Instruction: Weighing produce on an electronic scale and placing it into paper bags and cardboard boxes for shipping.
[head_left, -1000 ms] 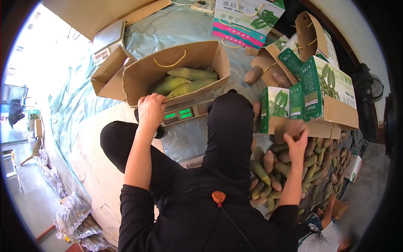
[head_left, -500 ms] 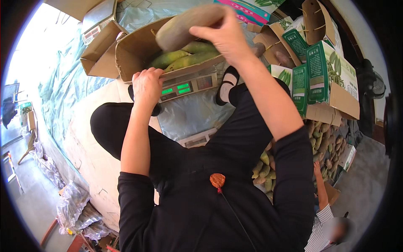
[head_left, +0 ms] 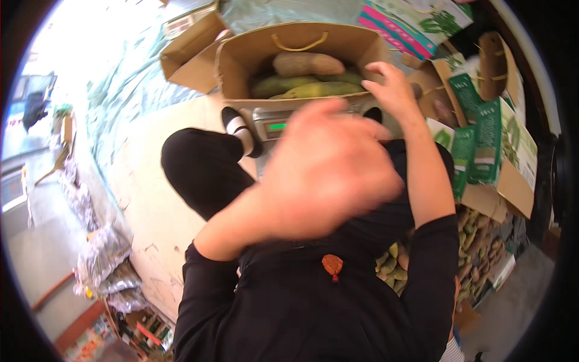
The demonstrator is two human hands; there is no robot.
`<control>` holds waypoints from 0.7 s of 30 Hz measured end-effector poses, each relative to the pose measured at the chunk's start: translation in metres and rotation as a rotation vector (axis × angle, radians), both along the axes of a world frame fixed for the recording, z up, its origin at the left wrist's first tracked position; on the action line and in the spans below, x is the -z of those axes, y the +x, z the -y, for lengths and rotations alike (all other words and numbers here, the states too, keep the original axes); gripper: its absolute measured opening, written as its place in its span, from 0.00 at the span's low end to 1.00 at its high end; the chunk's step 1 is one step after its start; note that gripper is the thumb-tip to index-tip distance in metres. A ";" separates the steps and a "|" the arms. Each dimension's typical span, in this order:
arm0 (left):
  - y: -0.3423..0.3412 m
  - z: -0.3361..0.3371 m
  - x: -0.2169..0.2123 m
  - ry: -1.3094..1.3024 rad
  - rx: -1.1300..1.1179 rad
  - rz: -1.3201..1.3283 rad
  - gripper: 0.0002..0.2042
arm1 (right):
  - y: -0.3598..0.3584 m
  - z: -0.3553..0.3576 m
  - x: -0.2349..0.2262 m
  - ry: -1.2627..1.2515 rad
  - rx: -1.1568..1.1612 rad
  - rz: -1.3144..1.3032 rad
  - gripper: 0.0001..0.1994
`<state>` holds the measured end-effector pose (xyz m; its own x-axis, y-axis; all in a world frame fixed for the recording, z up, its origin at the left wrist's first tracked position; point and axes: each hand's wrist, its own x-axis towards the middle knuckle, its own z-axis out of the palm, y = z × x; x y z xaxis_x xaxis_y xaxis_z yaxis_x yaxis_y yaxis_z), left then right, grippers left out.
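An open cardboard box (head_left: 235, 66) stands on a scale (head_left: 260, 123) with a green display. Inside lie several long green gourd-like fruits (head_left: 322, 90), with a brownish one (head_left: 307, 63) resting on top of them. My right hand (head_left: 392, 90) is at the box's right rim, fingers apart and holding nothing. Raised above my lap and close to the camera, my left hand (head_left: 332, 175) is smeared by motion. It hides much of the scale, and its fingers cannot be made out clearly.
Green-and-white printed cartons (head_left: 485, 145) stand at my right, beside a spread of loose fruits (head_left: 476, 253) on the floor. Another open box (head_left: 196, 51) is left of the filled one. Plastic-wrapped bundles (head_left: 105, 256) lie at the far left.
The brownish fruit has gone from my right hand into the box, and that hand has opened. My left hand has left the box rim and swung up and rightward. The view has shifted.
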<state>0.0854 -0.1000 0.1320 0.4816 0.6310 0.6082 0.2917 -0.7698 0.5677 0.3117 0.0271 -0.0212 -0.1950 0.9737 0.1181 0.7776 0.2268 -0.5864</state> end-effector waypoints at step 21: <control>-0.042 0.001 0.044 -0.327 -0.074 -0.326 0.08 | 0.001 0.002 -0.026 -0.097 0.083 -0.300 0.14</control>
